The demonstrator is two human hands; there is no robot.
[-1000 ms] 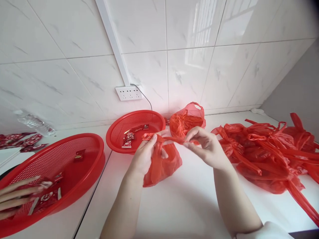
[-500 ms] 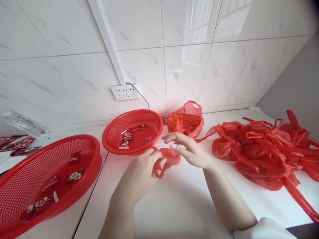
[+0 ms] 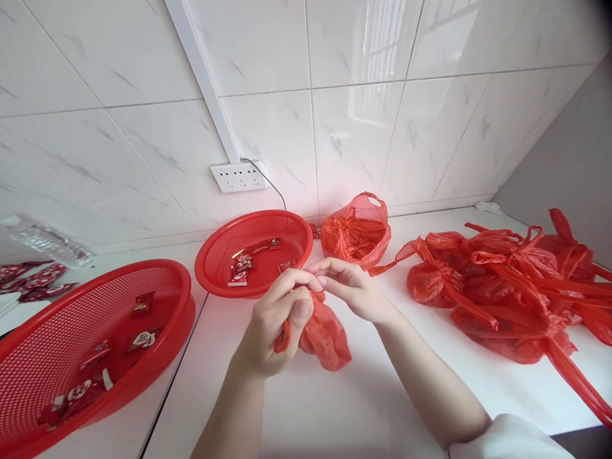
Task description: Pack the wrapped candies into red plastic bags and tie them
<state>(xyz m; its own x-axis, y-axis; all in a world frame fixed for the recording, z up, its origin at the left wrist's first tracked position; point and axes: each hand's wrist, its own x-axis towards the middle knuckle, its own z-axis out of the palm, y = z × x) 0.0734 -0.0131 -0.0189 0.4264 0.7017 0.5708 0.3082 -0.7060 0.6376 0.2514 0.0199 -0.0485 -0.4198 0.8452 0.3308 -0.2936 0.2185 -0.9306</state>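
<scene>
One bag [image 3: 329,335] — just before the small basket [image 3: 215,255], hanging lengthwise below the fingers; left hand [image 3: 270,325] clenched on its handle, right hand [image 3: 354,290] pinching its top.

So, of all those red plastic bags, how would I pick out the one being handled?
On the white counter, look just in front of the smaller red basket. There a small red bag is gripped by the left hand, with the right hand at its top. Unlike the pile of bags to the right, it alone is in hand.
</scene>
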